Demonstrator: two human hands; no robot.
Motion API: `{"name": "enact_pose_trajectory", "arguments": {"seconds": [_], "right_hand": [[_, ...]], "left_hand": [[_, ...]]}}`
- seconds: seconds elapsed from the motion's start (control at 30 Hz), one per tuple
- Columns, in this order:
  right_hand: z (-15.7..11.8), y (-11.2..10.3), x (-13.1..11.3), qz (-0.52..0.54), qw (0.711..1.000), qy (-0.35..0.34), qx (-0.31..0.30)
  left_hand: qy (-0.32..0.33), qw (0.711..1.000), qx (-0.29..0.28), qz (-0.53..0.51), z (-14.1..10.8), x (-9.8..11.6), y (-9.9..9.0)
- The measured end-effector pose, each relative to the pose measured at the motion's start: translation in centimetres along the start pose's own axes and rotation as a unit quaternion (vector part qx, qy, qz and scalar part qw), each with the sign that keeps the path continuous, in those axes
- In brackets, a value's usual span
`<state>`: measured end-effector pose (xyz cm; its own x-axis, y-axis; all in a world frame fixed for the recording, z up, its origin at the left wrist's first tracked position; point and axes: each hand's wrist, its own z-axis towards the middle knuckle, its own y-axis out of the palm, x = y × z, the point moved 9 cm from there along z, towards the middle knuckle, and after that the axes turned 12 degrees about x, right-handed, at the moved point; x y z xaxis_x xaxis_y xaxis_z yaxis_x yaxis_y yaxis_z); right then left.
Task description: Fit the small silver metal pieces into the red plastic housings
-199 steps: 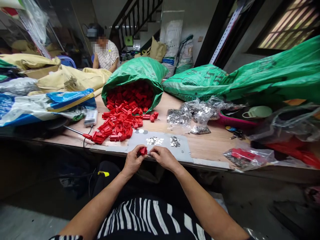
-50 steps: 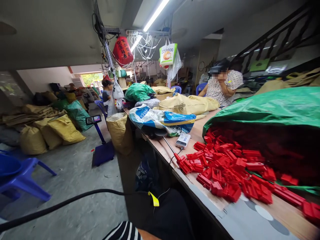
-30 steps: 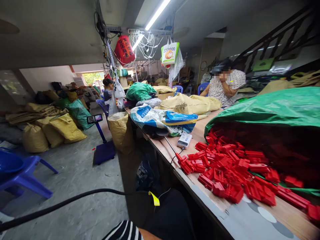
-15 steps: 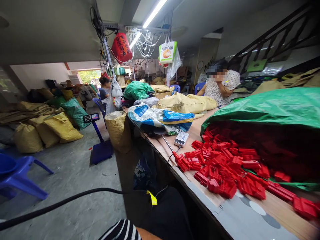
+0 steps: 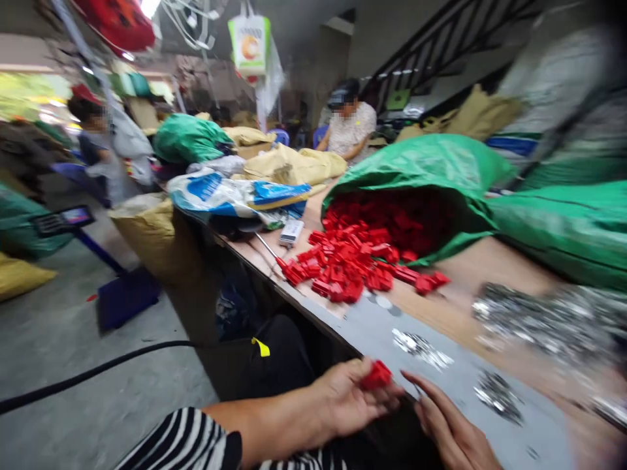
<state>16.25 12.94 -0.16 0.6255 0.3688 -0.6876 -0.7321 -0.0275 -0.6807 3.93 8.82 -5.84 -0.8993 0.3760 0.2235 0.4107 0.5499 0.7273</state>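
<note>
My left hand [image 5: 349,399] is palm up near the table's front edge, its fingers around a red plastic part [image 5: 376,376]. Just to the right is my right hand [image 5: 448,424], thumb and forefinger close together on a small dark item too blurred to make out. Many loose red parts [image 5: 337,264] spill from the open mouth of a green sack [image 5: 416,160] onto the table. Beyond my hands lie two small piles of shiny metal pieces, one [image 5: 422,348] nearer the red parts, the other [image 5: 498,395] farther right.
A larger heap of metal pieces [image 5: 543,320] lies at the right, below another green sack [image 5: 568,222]. A white device [image 5: 291,232] and a blue-white bag [image 5: 225,194] are farther back. A person [image 5: 350,127] sits across the table. A black hose [image 5: 122,356] crosses at the left.
The view has swung right and down. Both my hands, the red part in my left hand and the metal piles have come into view. The person across has lowered a hand from the face.
</note>
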Motion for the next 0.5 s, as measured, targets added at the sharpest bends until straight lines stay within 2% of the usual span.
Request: {"name": "enact_pose_trajectory", "arguments": {"seconds": [0.1, 0.2, 0.5], "right_hand": [[-0.7, 0.2, -0.8, 0.062, 0.997, 0.049, -0.013], [-1.1, 0.3, -1.7, 0.082, 0.995, 0.053, -0.018], [-1.5, 1.0, -2.0, 0.087, 0.993, 0.068, -0.037]], "left_hand": [[-0.016, 0.999, 0.029, -0.006, -0.9, 0.3, -0.4], [-0.016, 0.998, 0.052, -0.011, -1.0, 0.6, -0.9], [-0.026, 0.997, 0.075, 0.014, -0.5, 0.5, -2.1]]}}
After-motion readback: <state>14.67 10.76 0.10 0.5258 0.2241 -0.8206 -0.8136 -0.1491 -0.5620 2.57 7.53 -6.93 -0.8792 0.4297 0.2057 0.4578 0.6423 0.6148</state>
